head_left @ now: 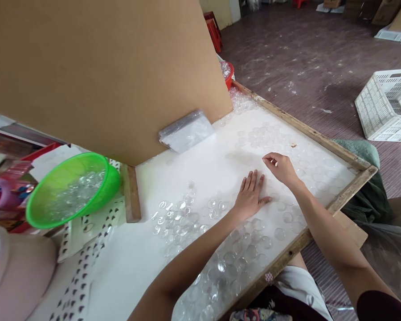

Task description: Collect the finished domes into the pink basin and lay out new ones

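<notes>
My left hand (250, 196) lies flat on the white wood-framed tabletop (200, 167), its fingers stretched out. Around it are many small clear round discs (178, 220), spread thickly to the left and below. Just to its right my right hand (280, 166) hovers over the surface, thumb and fingertips pinched together. Whatever sits in that pinch, if anything, is too small to make out. More clear discs (263, 136) lie beyond the hands, some hard to tell from the white top. A stack of clear plastic bags (187, 132) rests against the cardboard.
A tall brown cardboard panel (103, 71) stands along the far left side. Left of it sits a green basin (73, 189) with clear pieces, above a pink tub (23, 272). Wooden strips (304, 124) edge the table. A white crate (384, 107) stands on the floor at right.
</notes>
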The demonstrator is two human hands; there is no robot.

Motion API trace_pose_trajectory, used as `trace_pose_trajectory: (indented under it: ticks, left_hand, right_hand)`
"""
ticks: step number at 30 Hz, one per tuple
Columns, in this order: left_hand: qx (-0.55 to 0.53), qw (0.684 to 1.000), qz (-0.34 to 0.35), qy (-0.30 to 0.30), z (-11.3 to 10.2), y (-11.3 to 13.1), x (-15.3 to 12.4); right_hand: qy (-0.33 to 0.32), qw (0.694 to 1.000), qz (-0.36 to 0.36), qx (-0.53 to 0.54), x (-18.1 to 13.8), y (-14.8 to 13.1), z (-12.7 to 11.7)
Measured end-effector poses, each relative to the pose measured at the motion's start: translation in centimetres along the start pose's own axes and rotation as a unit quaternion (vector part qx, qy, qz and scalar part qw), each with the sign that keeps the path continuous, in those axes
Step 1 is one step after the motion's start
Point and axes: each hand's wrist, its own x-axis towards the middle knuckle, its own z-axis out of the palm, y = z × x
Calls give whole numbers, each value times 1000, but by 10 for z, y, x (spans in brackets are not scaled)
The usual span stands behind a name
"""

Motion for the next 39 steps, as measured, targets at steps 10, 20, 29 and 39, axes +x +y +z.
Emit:
trace_pose_trajectory:
  ticks: [10, 20, 29, 39]
  left_hand:
    - [-53, 996, -68, 30, -38, -27, 4]
    - [-53, 996, 28, 70, -23, -15, -54]
    - [-52, 993, 12, 107, -18, -6, -39]
    - [-32, 983, -162, 76, -2, -15, -99]
  right_hand:
    - [2, 1000, -7, -4, -1, 1, 0]
    - [-121, 992, 1, -40, -13, -15, 8]
    - [-134, 989, -20, -61, -13, -11, 7]
    - [-127, 988, -2, -81, -15, 16, 13]
